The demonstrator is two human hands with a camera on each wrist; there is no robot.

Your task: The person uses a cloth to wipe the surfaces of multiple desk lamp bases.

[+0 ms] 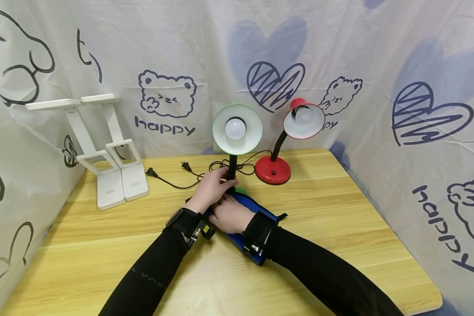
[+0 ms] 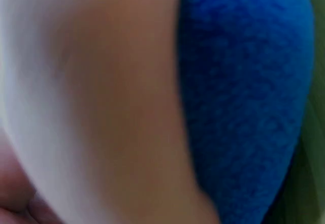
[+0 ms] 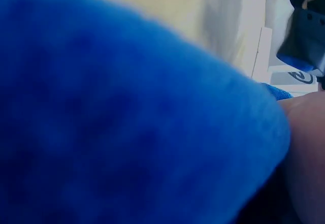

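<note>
A green-rimmed desk lamp [image 1: 237, 149] stands upright with its white-lined shade and bulb facing me. My left hand [image 1: 210, 189] grips its black neck low down, thumb and fingers around it. Just below, my right hand [image 1: 232, 215] holds a fleecy blue cloth [image 1: 256, 204] with dark edging, its fingers curled in against it by the lamp's foot. Most of the green base is hidden behind the hands and cloth. The blue cloth [image 2: 244, 97] shows beside the hand in the left wrist view. It fills much of the right wrist view.
A red desk lamp [image 1: 273, 170] stands behind to the right. Two white folding lamps [image 1: 122, 186] stand at the back left. Black cords with plugs [image 1: 152, 172] lie between them on the wooden table [image 1: 102, 254]. Printed cloth [image 1: 174, 35] hangs around the back and sides.
</note>
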